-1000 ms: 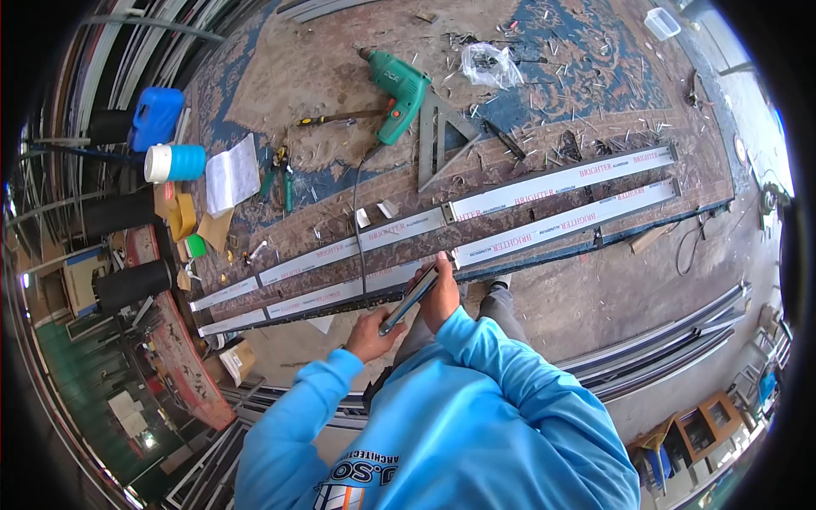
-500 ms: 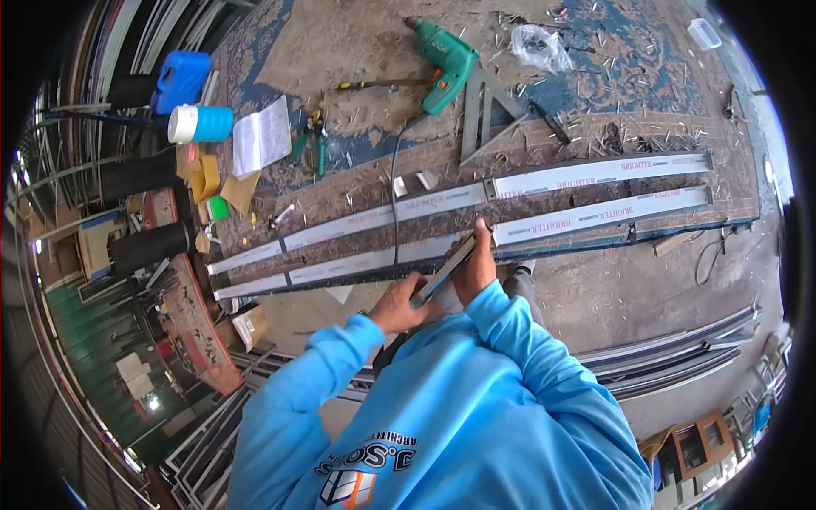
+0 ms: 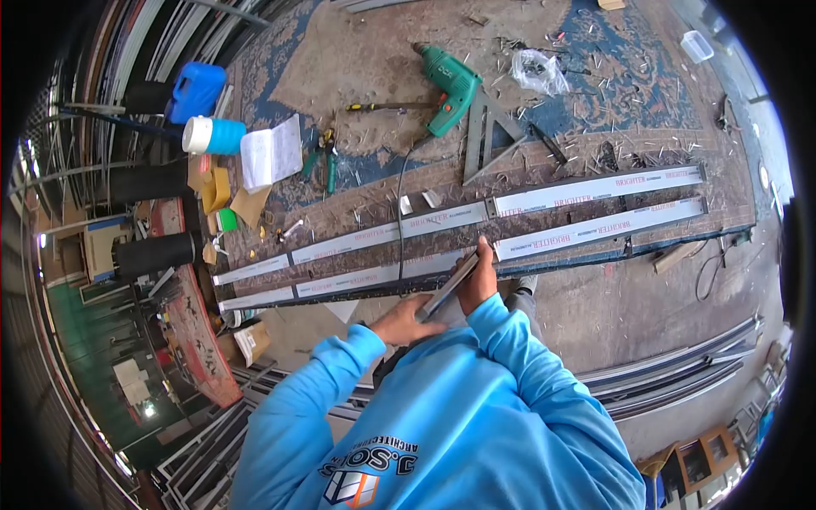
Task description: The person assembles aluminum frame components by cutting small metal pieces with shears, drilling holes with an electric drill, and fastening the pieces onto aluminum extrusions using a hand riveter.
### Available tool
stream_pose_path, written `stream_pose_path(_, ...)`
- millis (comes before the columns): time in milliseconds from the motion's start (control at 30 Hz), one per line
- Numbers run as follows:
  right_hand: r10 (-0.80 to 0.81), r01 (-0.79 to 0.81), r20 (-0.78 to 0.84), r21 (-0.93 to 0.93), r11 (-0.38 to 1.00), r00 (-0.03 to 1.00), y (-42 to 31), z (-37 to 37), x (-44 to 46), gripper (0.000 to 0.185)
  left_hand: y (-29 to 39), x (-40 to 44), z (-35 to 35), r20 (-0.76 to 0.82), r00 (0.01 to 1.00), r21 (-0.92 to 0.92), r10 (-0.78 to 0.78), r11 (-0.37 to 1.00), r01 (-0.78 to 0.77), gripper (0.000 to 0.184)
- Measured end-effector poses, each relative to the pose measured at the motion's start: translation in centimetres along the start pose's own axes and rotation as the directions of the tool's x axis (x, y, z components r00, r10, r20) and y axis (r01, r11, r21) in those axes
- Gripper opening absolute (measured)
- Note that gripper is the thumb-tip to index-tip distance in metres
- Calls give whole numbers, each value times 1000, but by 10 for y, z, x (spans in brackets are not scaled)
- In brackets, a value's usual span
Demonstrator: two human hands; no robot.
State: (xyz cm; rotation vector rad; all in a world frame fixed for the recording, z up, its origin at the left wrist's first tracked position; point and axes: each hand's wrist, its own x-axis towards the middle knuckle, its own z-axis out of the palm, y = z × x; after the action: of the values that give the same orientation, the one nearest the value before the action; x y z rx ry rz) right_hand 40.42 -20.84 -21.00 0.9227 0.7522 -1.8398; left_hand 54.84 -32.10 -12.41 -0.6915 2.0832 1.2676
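My right hand (image 3: 478,279) is closed around the upper end of a short, narrow aluminium bar (image 3: 449,289), its thumb pointing up along it. At the bar's lower end, my left hand (image 3: 403,321) grips it with curled fingers. The bar is tilted in front of my body at the table's near edge. Just beyond my hands lie two long aluminium profiles with white protective film printed in red, the nearer one (image 3: 568,238) and the farther one (image 3: 586,197), roughly parallel. Dark joints or bands cross both.
A green power drill (image 3: 450,89), metal set square (image 3: 487,136), screwdriver (image 3: 374,107) and pliers (image 3: 330,161) lie on the carpet-covered table (image 3: 340,51) among scattered screws. A drill cord (image 3: 400,204) crosses the profiles. Papers (image 3: 270,153) and a blue jug (image 3: 223,136) stand left. More profiles (image 3: 671,365) lie on the floor.
The view has shifted slightly, so the table items appear a little lower and to the right. Both hands stay on the bar; the left-hand fingers look a little flatter along its lower end.
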Motion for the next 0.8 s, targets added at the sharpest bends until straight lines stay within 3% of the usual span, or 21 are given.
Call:
stream_pose_path(67,7,-7,8,-9,1000,1000,-1,2,-21,47,-7,-5,29,-63,998,4,-1,1000,2,72)
stream_pose_path(133,12,-11,35,-41,999,999,-10,20,-26,50,-35,24,44,-240,970,11,-29,999,33,68)
stream_pose_path(167,-59,66,109,-64,996,992,-11,16,-31,51,-7,20,31,-197,978,17,-74,997,79,59)
stream_pose_path(200,-129,144,182,-75,987,975,-12,12,-36,52,7,14,18,-248,967,36,60,998,-53,55)
stream_pose_path(233,-76,77,241,7,997,967,-16,18,-40,53,20,3,7,-294,938,56,183,983,-174,50)
stream_pose_path(267,-155,197,271,-135,971,950,-13,25,-40,53,32,-9,-1,-326,931,-7,163,985,-175,45)
stream_pose_path(333,-300,442,377,-378,814,876,-16,53,-55,54,43,-24,-22,-361,913,134,192,979,-153,46)
stream_pose_path(367,-425,631,466,-553,544,776,-25,70,-66,53,49,-30,-37,-378,901,205,213,968,-143,46)
stream_pose_path(400,-483,728,546,-491,478,685,-29,86,-63,48,61,-42,-58,-394,900,142,188,980,-143,48)
stream_pose_path(433,-534,812,612,-419,406,583,-34,102,-60,43,59,-49,-75,-400,900,199,175,975,-101,44)
stream_pose_path(467,-563,812,586,-443,379,582,-45,114,-59,47,61,-62,-92,-456,849,88,268,962,-257,43)
stream_pose_path(500,-517,757,564,-372,537,644,-55,115,-46,36,67,-76,-109,-515,783,-13,350,909,-416,42)
stream_pose_path(567,-458,669,520,-353,654,721,-68,127,-57,44,83,-99,-131,-447,888,-574,107,727,-377,44)
stream_pose_path(600,-525,785,584,-466,409,619,-63,116,-39,49,75,-89,-129,-488,860,-617,152,637,-462,46)
stream_pose_path(633,-556,780,555,-522,346,618,-58,123,-45,57,72,-74,-127,-524,810,-599,262,562,-570,43)
stream_pose_path(667,-587,765,525,-578,284,616,-54,131,-50,65,75,-60,-121,-577,789,-605,210,539,-586,41)
stream_pose_path(700,-673,814,503,-512,274,543,-44,133,-48,61,80,-49,-116,-619,772,-617,149,515,-594,38)
stream_pose_path(767,-609,761,458,-422,492,648,-61,137,-50,54,89,-35,-122,-561,785,-631,263,478,-611,28)
stream_pose_path(800,-601,752,456,-454,477,657,-71,133,-44,51,92,-25,-124,-545,782,-597,302,515,-615,27)
